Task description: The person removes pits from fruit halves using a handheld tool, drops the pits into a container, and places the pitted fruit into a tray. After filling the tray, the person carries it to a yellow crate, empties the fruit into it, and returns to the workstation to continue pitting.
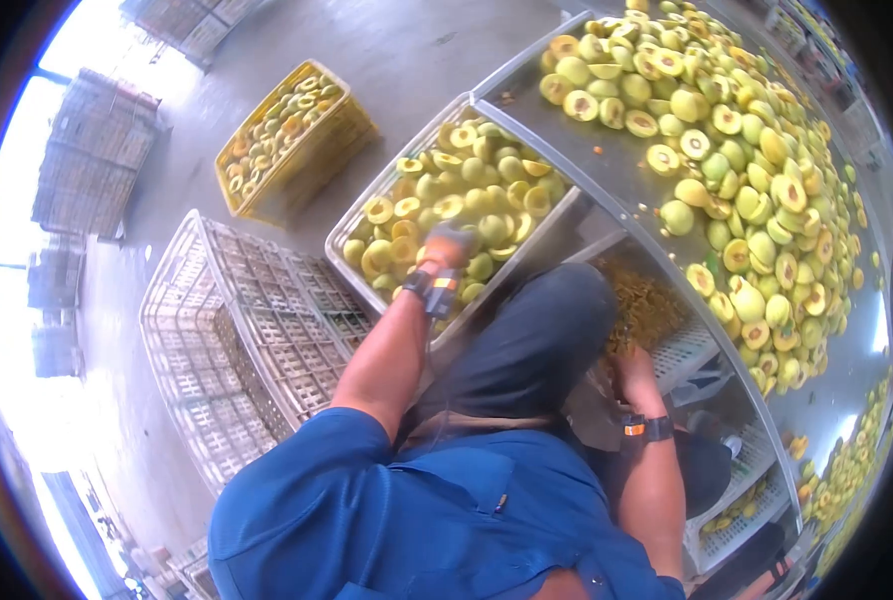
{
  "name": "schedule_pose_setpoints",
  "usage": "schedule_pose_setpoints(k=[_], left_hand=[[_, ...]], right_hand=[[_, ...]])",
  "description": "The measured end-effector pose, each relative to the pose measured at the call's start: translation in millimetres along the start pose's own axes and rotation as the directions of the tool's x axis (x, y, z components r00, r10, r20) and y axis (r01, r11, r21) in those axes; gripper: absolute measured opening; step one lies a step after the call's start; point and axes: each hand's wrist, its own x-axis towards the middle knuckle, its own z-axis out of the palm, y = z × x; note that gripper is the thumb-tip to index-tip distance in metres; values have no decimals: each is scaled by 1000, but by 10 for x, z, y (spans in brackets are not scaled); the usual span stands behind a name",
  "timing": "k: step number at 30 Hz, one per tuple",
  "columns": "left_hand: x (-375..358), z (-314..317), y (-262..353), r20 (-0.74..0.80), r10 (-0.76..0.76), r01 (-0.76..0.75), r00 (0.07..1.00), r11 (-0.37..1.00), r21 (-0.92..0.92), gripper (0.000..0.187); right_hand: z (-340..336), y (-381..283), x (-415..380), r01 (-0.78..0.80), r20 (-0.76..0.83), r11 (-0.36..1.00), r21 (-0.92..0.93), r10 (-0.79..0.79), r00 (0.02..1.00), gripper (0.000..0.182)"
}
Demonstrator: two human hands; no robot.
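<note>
Beside yellow crate, left hand among halved fruit

This is a fruit-processing hall, an industrial packing floor. A long steel counter runs past, heaped with halved yellow-green fruit. Beside it sits a white crate full of more halves, and a yellow crate of fruit stands on the bare concrete floor. An empty white plastic crate lies close by, and stacked crates tower against the bright far wall.
</note>
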Motion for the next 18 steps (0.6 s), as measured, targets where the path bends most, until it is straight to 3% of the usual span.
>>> schedule_pose_setpoints(k=[1,3,4,6,7,10,12,13,14,16,17,18], left_hand=[[19,13,-83,-44,170,-161,984,973,166,31],[56,-14,-280,-165,259,-230,952,957,176,36],[96,-46,-337,-211,65,-85,975,992,-92,35],[247,-96,-625,-259,-69,-10,963,957,-291,33],[422,-88,-1112,-308,2,-73,952,972,-221,31],[662,-444,-1538,-352,72,-112,933,989,-97,29],[787,-662,-1478,-361,-85,26,929,986,-167,32],[799,-827,-1239,-350,-238,149,906,953,-263,35],[781,-981,-1170,-366,-94,171,926,968,184,38],[844,-1084,-963,-667,-27,279,745,920,274,46],[785,-1189,-507,-716,-93,326,692,925,194,42],[816,-1203,-167,-693,-65,209,718,970,126,41]], right_hand=[[-19,-161,-50,-56,32,998,41,55,998,18],[-31,-312,-99,-135,69,981,140,126,990,17],[-24,-311,-78,-135,68,986,92,129,989,18],[-13,-372,-55,-135,67,991,-4,135,989,20],[-3,-388,-32,-141,67,987,-82,146,987,22],[41,-219,102,-62,82,970,-233,83,993,25],[118,-25,232,5,103,964,-267,23,994,27],[130,50,270,27,109,963,-268,2,994,28],[117,142,297,46,109,961,-272,-17,994,29],[121,407,351,251,121,903,-350,-222,968,30],[142,510,402,304,129,868,-392,-275,953,31],[160,607,447,354,137,829,-433,-328,935,32]])
